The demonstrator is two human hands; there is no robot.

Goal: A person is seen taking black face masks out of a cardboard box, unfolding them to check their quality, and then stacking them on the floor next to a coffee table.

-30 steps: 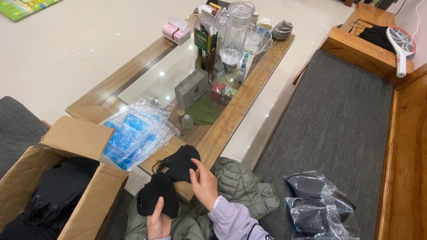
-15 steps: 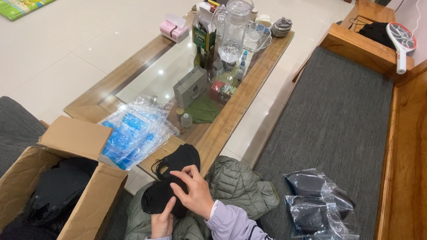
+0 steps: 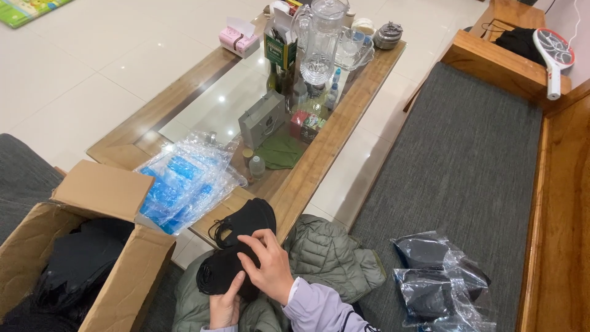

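A stack of black face masks (image 3: 236,243) rests on my lap at the bottom centre. My left hand (image 3: 226,307) holds the stack from underneath, thumb up against its lower edge. My right hand (image 3: 268,265) lies on top of the stack with its fingers curled over the black fabric, pinching the uppermost mask. The upper masks fan out towards the wooden table edge (image 3: 319,160). Thin ear loops show at the stack's left side.
An open cardboard box (image 3: 110,246) with black masks inside stands at the left. Clear bags with blue packs (image 3: 184,181) lie on the glass-topped table, with bottles and a glass jug (image 3: 319,43) further back. Bagged black masks (image 3: 439,280) lie on the grey bench cushion. A green jacket (image 3: 335,252) covers my lap.
My right hand has moved from the right edge of the masks onto the top of the stack. The left hand has stayed under it.
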